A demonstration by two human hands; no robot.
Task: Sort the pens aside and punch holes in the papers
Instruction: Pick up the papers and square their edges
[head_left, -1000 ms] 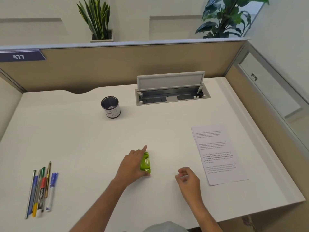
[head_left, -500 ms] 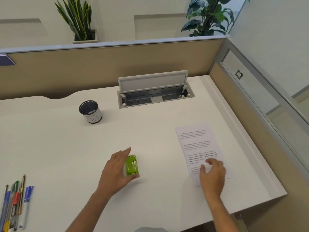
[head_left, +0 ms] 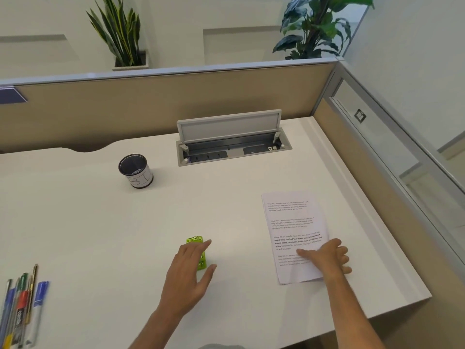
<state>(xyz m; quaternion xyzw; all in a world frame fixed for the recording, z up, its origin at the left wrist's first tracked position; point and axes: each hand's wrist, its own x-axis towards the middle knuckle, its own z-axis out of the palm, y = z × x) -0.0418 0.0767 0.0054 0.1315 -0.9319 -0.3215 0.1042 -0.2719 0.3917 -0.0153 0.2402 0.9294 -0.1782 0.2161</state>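
A small green hole punch lies on the white desk near the middle front. My left hand rests over it, fingers spread around its sides, thumb at its near end. A thin stack of printed papers lies to the right. My right hand lies flat on the papers' near right corner, thumb pointing left across the sheet. Several pens and markers lie side by side at the front left edge.
A dark mesh pen cup with a white label stands at the back left of centre. An open cable box with a raised grey lid is set into the desk at the back. Beige partitions wall the back and right.
My right hand moved from the bare desk rightward onto the papers' near corner. My left hand stayed at the hole punch, shifting from beside it to over it.
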